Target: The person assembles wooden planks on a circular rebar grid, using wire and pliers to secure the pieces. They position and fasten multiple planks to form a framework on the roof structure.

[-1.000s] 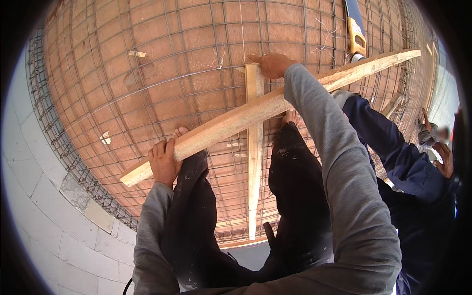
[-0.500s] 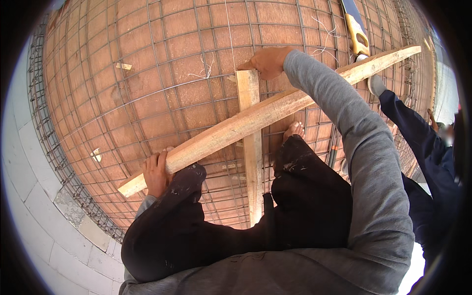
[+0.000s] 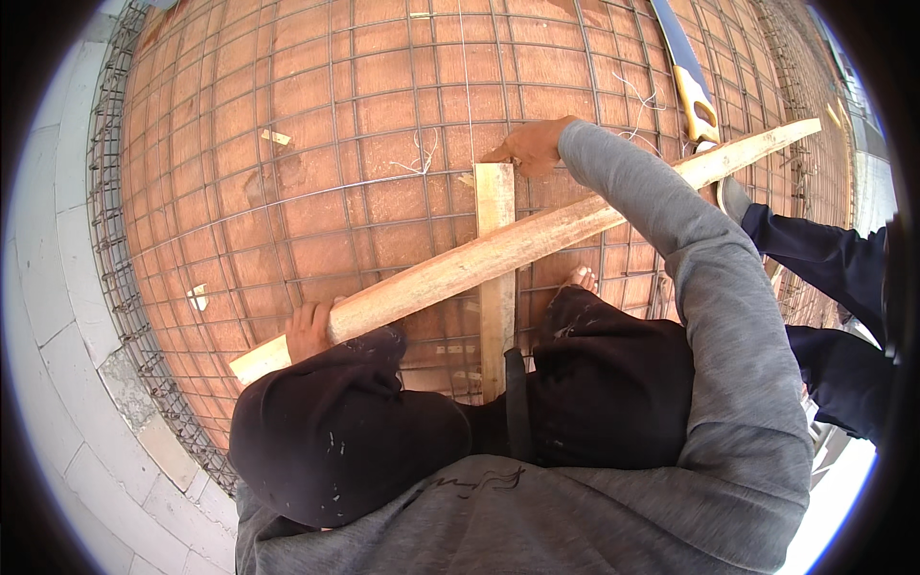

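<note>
A long wooden plank (image 3: pixel 479 261) slants from lower left to upper right, lying across a shorter wooden board (image 3: pixel 495 206). Near the plank's lower left end, my left hand (image 3: pixel 309 329) has its fingers wrapped over the edge. My right hand (image 3: pixel 535 146) is closed beside the far end of the shorter board, fingertips pointing left towards a thin taut string (image 3: pixel 469 96). Whatever those fingers pinch, if anything, is too small to make out. My right forearm covers part of the plank. Below, my knees hide the near end of the shorter board.
A grid of steel reinforcing bars (image 3: pixel 335 125) spreads over reddish plywood (image 3: pixel 383 115). A handsaw (image 3: pixel 698 103) with a yellowish handle lies at upper right. Another person's dark-trousered leg (image 3: pixel 815 244) is at the right. Pale paving blocks (image 3: pixel 57 278) run along the left. Wood scraps (image 3: pixel 276 137) and loose wire are scattered about.
The whole view has shifted slightly, with the scene sitting a little lower. My hands keep nearly the same places on and beside the wood. The other person's legs appear shifted.
</note>
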`<state>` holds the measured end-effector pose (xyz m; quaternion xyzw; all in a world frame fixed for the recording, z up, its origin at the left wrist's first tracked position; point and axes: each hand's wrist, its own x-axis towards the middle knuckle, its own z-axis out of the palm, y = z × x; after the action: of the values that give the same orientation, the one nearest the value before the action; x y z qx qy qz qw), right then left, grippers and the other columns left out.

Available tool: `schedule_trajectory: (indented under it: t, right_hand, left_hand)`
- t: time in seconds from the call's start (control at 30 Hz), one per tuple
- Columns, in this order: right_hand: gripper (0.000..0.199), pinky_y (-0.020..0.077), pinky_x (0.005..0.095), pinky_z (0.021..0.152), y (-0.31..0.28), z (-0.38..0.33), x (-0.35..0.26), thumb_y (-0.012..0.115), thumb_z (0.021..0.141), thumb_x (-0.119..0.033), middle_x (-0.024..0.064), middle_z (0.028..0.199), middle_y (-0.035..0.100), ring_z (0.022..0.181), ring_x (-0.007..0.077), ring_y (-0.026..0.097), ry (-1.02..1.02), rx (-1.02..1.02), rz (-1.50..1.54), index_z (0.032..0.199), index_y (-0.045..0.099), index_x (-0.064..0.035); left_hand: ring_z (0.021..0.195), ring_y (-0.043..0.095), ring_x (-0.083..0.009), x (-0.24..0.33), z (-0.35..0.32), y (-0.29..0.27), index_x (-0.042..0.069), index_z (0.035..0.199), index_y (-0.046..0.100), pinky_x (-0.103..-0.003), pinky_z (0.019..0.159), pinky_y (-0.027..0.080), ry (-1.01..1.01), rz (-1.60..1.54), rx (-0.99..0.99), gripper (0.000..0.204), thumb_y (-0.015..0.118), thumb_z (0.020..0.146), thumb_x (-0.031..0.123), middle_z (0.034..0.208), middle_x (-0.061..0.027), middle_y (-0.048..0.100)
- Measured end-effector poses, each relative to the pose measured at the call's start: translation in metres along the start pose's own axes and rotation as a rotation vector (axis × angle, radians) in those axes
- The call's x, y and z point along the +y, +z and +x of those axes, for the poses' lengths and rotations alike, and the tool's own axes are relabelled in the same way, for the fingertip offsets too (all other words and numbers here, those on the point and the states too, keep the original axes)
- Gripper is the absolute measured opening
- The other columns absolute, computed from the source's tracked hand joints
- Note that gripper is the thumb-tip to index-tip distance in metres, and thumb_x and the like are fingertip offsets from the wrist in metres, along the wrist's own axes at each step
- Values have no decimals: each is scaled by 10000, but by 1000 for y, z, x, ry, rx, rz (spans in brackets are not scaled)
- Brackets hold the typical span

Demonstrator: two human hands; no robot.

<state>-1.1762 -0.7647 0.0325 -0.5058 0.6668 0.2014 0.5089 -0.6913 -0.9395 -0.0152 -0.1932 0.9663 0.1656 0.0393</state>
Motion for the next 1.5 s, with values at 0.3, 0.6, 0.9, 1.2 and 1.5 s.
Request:
schedule_trajectory:
  t: [0.3,0.6,0.9,1.2,1.5]
  right_hand:
    - [790,425,536,1138,-11,0,-15,486,890,-15,88,1577,430,1380,331,493,46,-34,-17,1592,304,-326]
    - [633,450,477,1122,-4,-24,-6,529,940,-120,191,1434,559,1276,362,577,-43,92,79,1552,406,-222]
    - [919,469,467,1026,96,-128,84,790,757,-579,179,1259,638,1190,366,615,48,287,84,1462,492,-70]
    - [690,423,430,986,133,-135,115,878,667,-212,113,1161,607,1130,318,587,154,713,-171,1267,564,-79]
    - [688,441,417,900,101,-93,33,837,615,-203,132,1067,611,1004,332,601,-59,749,-160,1230,573,-42]
  left_hand:
    - [998,589,-303,-3,1,5,122,1203,645,-424,825,416,14,37,5,433,654,825,333,1051,-93,622]
    - [982,591,-295,-7,-3,8,131,1225,642,-412,799,411,-10,68,-18,482,664,820,391,1056,-91,634]
    - [1010,585,-331,1,9,-22,54,1204,615,-437,856,411,88,-106,-67,620,748,786,492,1045,-125,629]
    - [1055,555,-356,-13,31,-53,42,1182,583,-446,909,410,19,-66,-111,621,849,643,200,1079,-156,602]
    - [1331,443,-294,-92,27,-94,210,1295,574,-624,1140,290,-397,424,-146,679,881,690,250,1327,-48,546]
